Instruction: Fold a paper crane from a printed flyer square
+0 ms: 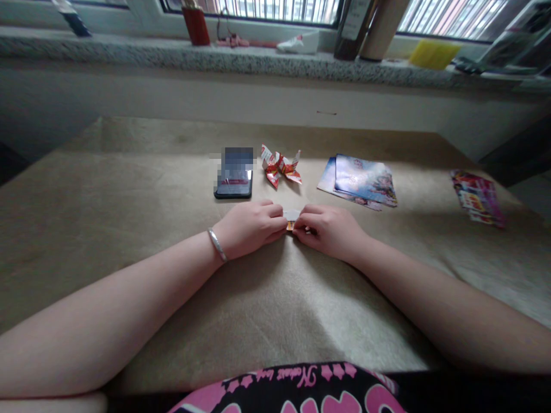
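Observation:
My left hand [252, 228], with a silver bangle on the wrist, and my right hand [329, 229] meet at the middle of the beige table [129, 218]. Both have curled fingers pinching a small folded piece of paper [291, 217], white with an orange edge, held against the table top. Most of the paper is hidden between my fingers. Just beyond my hands lies a finished folded paper figure [280, 166] in red and white.
A dark phone [233, 175] lies left of the paper figure. A stack of colourful paper sheets [361, 180] sits to the right, and another printed packet [477, 198] near the table's right edge. The window ledge behind holds a red cup [196, 24], bottles and a yellow object.

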The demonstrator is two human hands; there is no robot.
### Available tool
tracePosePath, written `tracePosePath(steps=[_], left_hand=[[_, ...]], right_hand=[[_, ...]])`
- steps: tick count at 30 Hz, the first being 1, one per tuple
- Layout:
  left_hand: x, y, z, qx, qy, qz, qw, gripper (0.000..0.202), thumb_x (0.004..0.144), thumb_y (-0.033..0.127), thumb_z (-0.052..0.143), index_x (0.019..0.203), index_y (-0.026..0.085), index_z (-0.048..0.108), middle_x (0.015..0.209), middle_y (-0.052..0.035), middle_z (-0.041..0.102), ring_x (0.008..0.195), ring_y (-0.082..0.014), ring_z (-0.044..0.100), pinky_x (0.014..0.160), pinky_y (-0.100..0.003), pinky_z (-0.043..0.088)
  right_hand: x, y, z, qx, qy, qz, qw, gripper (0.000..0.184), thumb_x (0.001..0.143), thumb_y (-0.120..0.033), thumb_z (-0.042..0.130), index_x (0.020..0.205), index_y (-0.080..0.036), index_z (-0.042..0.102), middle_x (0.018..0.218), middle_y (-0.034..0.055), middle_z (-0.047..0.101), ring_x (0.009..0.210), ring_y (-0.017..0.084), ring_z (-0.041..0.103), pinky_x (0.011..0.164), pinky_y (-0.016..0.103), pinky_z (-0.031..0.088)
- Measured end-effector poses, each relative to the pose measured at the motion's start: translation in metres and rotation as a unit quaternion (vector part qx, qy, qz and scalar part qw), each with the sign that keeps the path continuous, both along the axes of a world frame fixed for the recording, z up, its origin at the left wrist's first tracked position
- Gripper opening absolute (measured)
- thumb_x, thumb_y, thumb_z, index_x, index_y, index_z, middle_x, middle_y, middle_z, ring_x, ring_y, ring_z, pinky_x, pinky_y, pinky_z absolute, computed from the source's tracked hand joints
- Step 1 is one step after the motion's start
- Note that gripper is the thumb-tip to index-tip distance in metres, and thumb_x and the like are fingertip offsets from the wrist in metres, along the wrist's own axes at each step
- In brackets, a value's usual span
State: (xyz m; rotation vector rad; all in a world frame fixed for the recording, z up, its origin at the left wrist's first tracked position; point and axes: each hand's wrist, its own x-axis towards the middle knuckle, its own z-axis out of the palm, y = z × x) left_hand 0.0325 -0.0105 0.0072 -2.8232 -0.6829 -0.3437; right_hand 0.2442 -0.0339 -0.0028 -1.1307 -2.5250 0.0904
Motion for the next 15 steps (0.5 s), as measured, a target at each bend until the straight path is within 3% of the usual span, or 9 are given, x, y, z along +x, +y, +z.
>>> tracePosePath(steps=[9, 12, 15], left_hand=[[-0.002, 0.004, 0.000, -0.015, -0.010, -0.004, 1.000, 0.020, 0.093, 0.027, 0.046, 0.092, 0.017, 0.063, 0.081, -0.0025, 0.063, 0.074, -0.0139, 0.058, 0.065, -0.024, 0.044], [-0.003, 0.004, 0.002, 0.000, 0.016, -0.017, 1.000, 0.021, 0.094, 0.025, 0.044, 0.091, 0.017, 0.062, 0.081, -0.0029, 0.064, 0.074, -0.0142, 0.058, 0.064, -0.023, 0.044], [-0.005, 0.005, 0.005, 0.012, 0.040, -0.044, 0.998, 0.020, 0.094, 0.023, 0.044, 0.103, 0.020, 0.061, 0.081, -0.0014, 0.064, 0.074, -0.0139, 0.058, 0.062, -0.023, 0.043]], right_hand=[[-0.003, 0.009, -0.004, -0.106, 0.057, -0.028, 0.992, 0.011, 0.083, -0.021, 0.055, 0.079, -0.016, 0.065, 0.076, 0.0033, 0.063, 0.066, 0.012, 0.053, 0.062, 0.024, 0.036], [-0.002, 0.011, -0.005, -0.113, 0.057, -0.039, 0.991, 0.012, 0.084, -0.022, 0.055, 0.078, -0.016, 0.064, 0.077, 0.0038, 0.064, 0.068, 0.013, 0.054, 0.063, 0.025, 0.036], [-0.001, 0.011, -0.006, -0.119, 0.065, -0.052, 0.989, 0.012, 0.083, -0.022, 0.056, 0.077, -0.016, 0.064, 0.075, 0.0032, 0.064, 0.067, 0.013, 0.054, 0.063, 0.025, 0.036]])
